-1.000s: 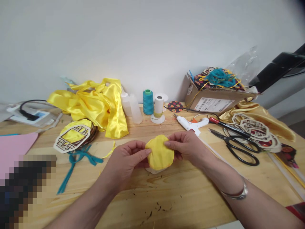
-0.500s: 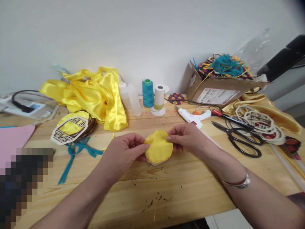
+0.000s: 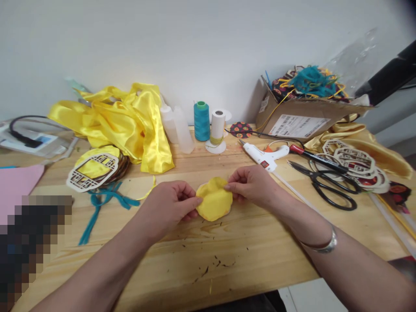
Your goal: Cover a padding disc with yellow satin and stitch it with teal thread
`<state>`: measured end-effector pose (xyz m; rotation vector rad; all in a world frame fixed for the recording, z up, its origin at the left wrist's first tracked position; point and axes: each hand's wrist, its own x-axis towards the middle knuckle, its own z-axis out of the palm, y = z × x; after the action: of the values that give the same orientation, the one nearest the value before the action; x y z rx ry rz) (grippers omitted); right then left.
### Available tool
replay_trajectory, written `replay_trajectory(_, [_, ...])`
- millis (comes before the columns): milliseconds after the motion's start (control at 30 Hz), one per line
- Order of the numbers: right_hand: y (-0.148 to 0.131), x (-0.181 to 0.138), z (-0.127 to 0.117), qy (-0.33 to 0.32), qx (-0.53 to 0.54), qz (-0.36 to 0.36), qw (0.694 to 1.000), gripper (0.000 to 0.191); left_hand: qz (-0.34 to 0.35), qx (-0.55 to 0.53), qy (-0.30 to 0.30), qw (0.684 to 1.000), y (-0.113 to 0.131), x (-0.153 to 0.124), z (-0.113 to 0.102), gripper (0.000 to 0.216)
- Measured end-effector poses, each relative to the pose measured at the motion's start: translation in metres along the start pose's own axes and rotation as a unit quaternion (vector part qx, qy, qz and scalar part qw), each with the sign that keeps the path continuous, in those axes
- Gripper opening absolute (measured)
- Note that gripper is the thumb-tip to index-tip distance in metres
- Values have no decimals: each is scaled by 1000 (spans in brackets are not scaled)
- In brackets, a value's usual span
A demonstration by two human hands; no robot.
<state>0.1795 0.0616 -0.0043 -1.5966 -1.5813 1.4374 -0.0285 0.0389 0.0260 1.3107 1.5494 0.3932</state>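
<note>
A roundish piece of yellow fabric [image 3: 213, 201] is held over the middle of the wooden table, with a thin pale edge showing beneath its lower right side. My left hand [image 3: 177, 201] pinches its left edge between thumb and fingers. At its upper right edge, my right hand [image 3: 248, 186] pinches it too. What backs the fabric underneath is mostly hidden. To the left lies a stack of pale cut-out frames [image 3: 76, 181] with yellow cloth in it, beside teal ribbon strips [image 3: 94, 216]. A white glue gun [image 3: 264, 156] rests beyond my right hand.
Crumpled yellow satin [image 3: 130, 125] lies at the back left, near plastic bottles [image 3: 184, 130]. A teal thread cone [image 3: 202, 123] and a white spool [image 3: 218, 123] stand by the wall. On the right are black scissors [image 3: 331, 186], a marker [image 3: 320, 159] and a filled cardboard box [image 3: 295, 121].
The yellow fabric piece has turned slightly and shifted a little left, still pinched by both hands. The pale edge along its bottom shows less, and the camera view has tilted slightly.
</note>
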Motion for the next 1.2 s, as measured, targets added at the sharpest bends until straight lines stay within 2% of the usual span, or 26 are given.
replay_trajectory(700, [2,0,0,-4,-63,-13,998,10,31,90,2,995,-5,4,2,16])
replay_trajectory(1200, [-5,-3,2,32,-130,-30,991,11,53,184,67,979,0,-1,3,17])
